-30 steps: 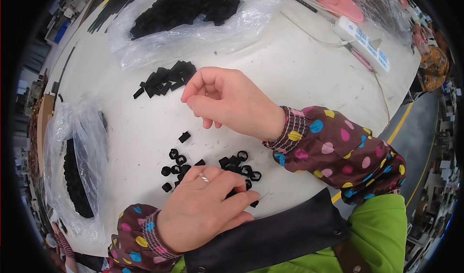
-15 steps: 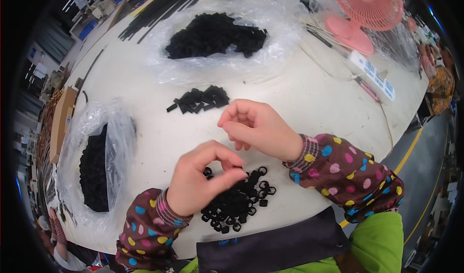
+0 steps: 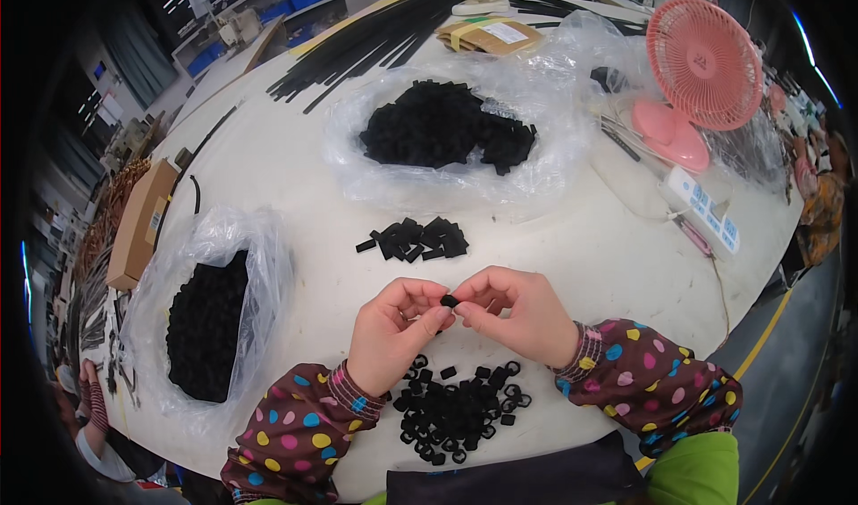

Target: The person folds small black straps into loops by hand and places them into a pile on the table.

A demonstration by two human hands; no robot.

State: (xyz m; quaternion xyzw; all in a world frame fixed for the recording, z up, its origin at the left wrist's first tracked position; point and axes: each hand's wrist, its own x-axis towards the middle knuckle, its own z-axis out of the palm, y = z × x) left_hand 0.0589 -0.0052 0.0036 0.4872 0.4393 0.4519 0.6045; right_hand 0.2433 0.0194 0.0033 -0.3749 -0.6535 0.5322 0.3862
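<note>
Thumb and fingertips of my left hand [image 3: 391, 333] pinch a small black piece [image 3: 450, 300] from one side. My right hand [image 3: 525, 315] pinches that same piece from the other side, so both hands meet over the white table. The fingers cover most of it, and its exact shape is hard to make out. Just below my hands lies a loose pile of small black rings [image 3: 451, 411], some showing open centres. Beyond my hands sits a smaller heap of short flat black strips [image 3: 413, 239].
Clear plastic bags of black pieces lie at the back [image 3: 429, 125] and left [image 3: 210, 326]. A pink fan [image 3: 703, 63] and a white power strip [image 3: 702, 208] with a trailing cord are at right. Long black strips [image 3: 375, 40] lie far back; a cardboard box [image 3: 143, 223] stands left.
My right hand has come down beside my left, and both now grip one small black piece. The head view has also shifted, showing more of the table's far side.
</note>
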